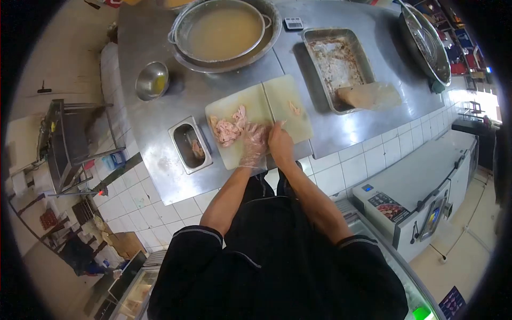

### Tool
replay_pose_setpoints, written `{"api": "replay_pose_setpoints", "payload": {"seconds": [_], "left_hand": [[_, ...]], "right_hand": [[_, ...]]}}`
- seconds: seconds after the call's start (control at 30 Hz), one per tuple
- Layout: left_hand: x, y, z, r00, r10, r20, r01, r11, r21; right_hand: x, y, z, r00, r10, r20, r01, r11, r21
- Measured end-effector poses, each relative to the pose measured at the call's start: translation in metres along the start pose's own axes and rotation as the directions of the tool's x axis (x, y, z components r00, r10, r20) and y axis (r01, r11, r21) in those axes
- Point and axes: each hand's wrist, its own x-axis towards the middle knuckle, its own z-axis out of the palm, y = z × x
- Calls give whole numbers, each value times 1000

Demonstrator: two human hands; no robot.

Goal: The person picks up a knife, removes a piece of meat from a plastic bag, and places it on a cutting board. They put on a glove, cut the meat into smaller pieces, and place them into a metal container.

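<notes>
On a pale cutting board [232, 154] lies a heap of pink raw meat pieces [226, 132]. My left hand [255, 144], in a clear plastic glove, rests at the right side of the heap, its fingertips hard to make out. My right hand [280, 143] is bare and closed around a knife handle, mostly hidden by the fingers. The thin blade [265, 98] points away from me across the board. To the right of the blade sits a small scrap of meat [294, 108].
A small steel pan [185, 140] with a meat piece stands left of the board. Beyond are a small bowl [152, 85] and a large pot of cloudy liquid [221, 32]. A stained tray [337, 53] holding a brown bag [370, 96] and a large basin [425, 40] stand right.
</notes>
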Motion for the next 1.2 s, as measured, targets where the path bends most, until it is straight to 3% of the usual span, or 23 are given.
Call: {"api": "replay_pose_setpoints", "payload": {"seconds": [0.1,0.3,0.43,0.6,0.7,0.8,0.9,1.2], "left_hand": [[4,-6,0,994,32,108,-27,998,-54],[7,-12,1,992,81,97,-77,996,-44],[9,-8,1,992,122,35,-122,993,0],[8,-11,5,983,182,-27,-182,983,28],[0,-19,9,985,94,142,-103,993,58],[1,-18,9,989,136,51,-138,989,47],[8,-9,2,987,153,-38,-153,988,8],[7,1,-3,986,142,-88,-140,990,21]], "right_hand": [[8,-7,11,999,35,1,-35,999,-23],[-1,-17,0,986,151,64,-150,988,-19],[-18,-5,5,988,141,66,-141,990,-12],[-83,5,-5,960,236,152,-231,972,-49],[-127,11,-12,959,253,126,-246,967,-67],[-144,17,-19,928,306,213,-291,951,-101],[-130,26,-19,969,190,156,-181,981,-72],[-32,34,-53,997,63,-52,-65,997,-48]]}}
